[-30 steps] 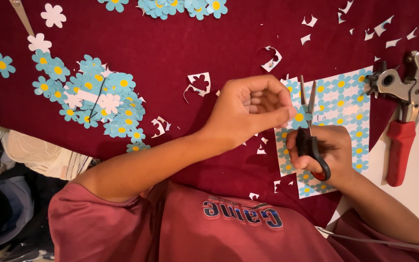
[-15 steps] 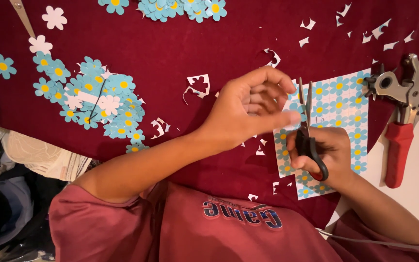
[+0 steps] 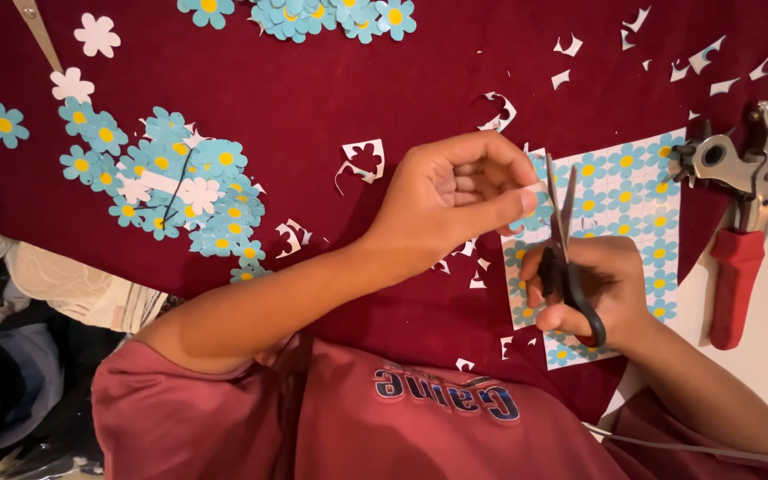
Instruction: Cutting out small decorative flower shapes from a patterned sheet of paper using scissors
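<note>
My right hand (image 3: 611, 289) grips black-handled scissors (image 3: 565, 233), blades pointing up and slightly apart over a sheet printed with blue and yellow flowers (image 3: 646, 200). The sheet lies on the dark red cloth (image 3: 384, 80). My left hand (image 3: 455, 200) reaches across from the left with its fingers curled. Its thumb and forefinger pinch the sheet's left edge right beside the blades. What sits between the fingertips is too small to make out.
A heap of cut-out blue flowers (image 3: 180, 191) lies at the left, and another heap (image 3: 313, 13) sits at the top edge. White paper scraps (image 3: 362, 160) are scattered about. A red-handled hole punch (image 3: 744, 222) rests at the right on a white surface. Bundled clothes (image 3: 37, 293) lie at lower left.
My left hand's fingers spread out half a second ago and have curled back into a pinch by the blades. The scissors and right hand have barely shifted.
</note>
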